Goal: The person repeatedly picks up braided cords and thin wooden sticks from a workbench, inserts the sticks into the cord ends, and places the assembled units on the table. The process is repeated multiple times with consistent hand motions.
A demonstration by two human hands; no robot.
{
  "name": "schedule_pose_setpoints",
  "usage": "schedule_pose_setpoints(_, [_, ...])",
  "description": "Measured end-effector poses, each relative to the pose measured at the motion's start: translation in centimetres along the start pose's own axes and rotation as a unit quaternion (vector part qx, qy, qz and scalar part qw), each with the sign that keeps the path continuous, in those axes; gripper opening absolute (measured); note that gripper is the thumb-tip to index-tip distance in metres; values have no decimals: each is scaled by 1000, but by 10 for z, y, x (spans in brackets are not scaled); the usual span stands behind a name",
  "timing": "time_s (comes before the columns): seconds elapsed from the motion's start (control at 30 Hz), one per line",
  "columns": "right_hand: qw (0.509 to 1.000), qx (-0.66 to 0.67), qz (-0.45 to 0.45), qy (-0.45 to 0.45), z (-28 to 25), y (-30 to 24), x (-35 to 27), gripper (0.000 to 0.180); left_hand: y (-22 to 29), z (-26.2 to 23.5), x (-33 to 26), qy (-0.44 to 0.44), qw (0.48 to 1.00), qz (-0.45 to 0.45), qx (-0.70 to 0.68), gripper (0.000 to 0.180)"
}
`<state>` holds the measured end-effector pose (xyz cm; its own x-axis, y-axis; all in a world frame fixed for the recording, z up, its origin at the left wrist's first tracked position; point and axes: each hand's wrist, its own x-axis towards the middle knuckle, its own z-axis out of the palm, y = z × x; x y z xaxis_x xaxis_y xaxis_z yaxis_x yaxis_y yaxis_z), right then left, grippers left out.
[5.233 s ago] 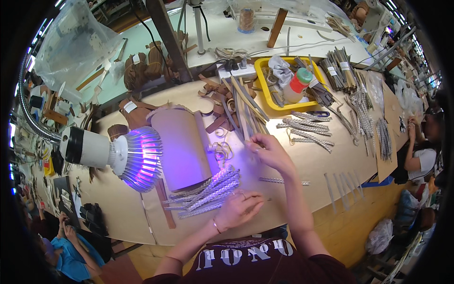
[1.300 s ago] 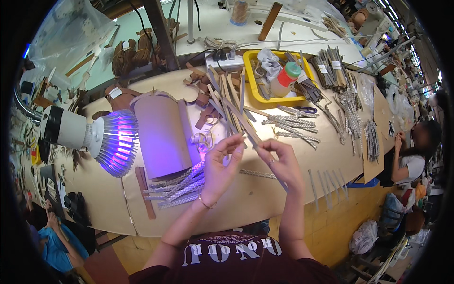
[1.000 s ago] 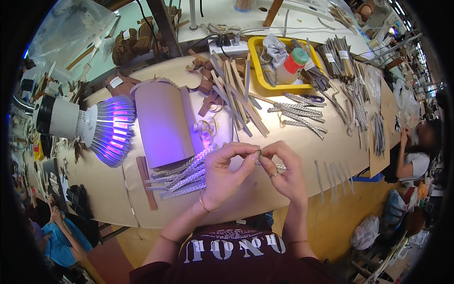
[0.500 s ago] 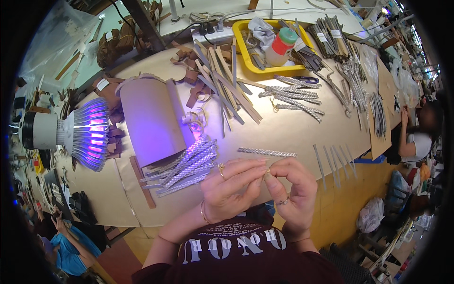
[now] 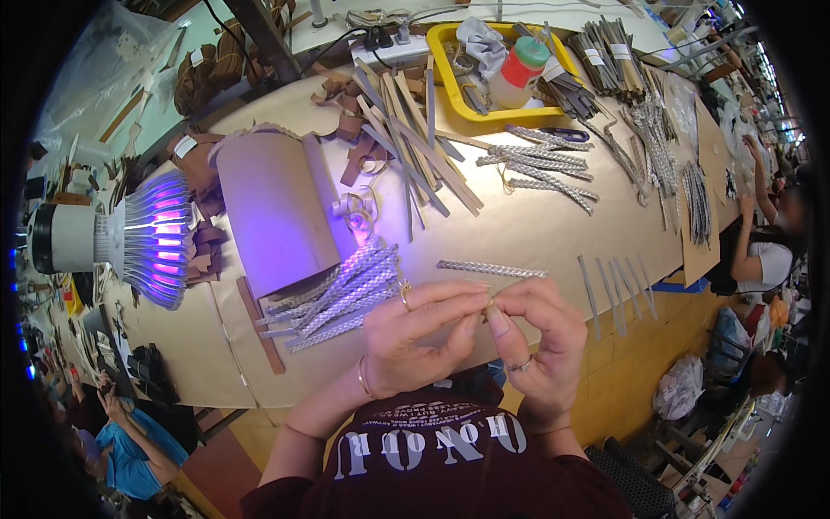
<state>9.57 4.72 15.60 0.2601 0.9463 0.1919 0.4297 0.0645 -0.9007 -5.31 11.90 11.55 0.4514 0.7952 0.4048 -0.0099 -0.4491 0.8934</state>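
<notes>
My left hand [image 5: 415, 333] and my right hand [image 5: 540, 333] meet close to my chest, fingertips pinched together on one end of a thin braided silver strip. Most of that strip is hidden by my fingers. Another braided silver strip [image 5: 491, 269] lies flat on the brown paper tabletop [image 5: 536, 225] just beyond my hands. A fanned pile of the same braided strips [image 5: 333, 290] rests to the left of my left hand, beside a roll of brown paper [image 5: 272, 208] lit violet.
A violet lamp [image 5: 130, 238] shines from the left. A yellow tray [image 5: 450, 73] holds a red bottle with a green cap [image 5: 519, 69] and rags. Flat brown strips [image 5: 415, 147], more braided strips [image 5: 545, 169] and scissors [image 5: 566, 134] lie behind. Another person [image 5: 769, 233] sits at right.
My hands have drawn back from the table toward my chest and closed together on the strip. One braided strip now lies alone on the paper in front of them.
</notes>
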Motion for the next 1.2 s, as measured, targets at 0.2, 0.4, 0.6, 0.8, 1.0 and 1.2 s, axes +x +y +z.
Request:
schedule_pose_setpoints(0.2, [999,-39,-28,0,1,1,3,10,-2,-6,6,-37,996,-47,-72,21])
schedule_pose_setpoints(0.4, [997,-56,-44,13,3,2,3,10,2,-15,14,-83,995,-34,-35,17])
schedule_pose_setpoints(0.6, [997,-66,-20,27,7,0,0,9,6,-19,18,-87,995,-40,-27,15])
schedule_pose_setpoints(0.8, [993,-78,-82,30,8,5,5,9,7,-19,18,-90,995,-35,-4,18])
schedule_pose_setpoints(1.0, [986,-131,-95,27,14,4,6,9,12,-29,20,-120,992,-8,46,20])
schedule_pose_setpoints(1.2, [992,-97,-80,28,14,0,3,7,13,-27,17,-105,994,-12,18,18])
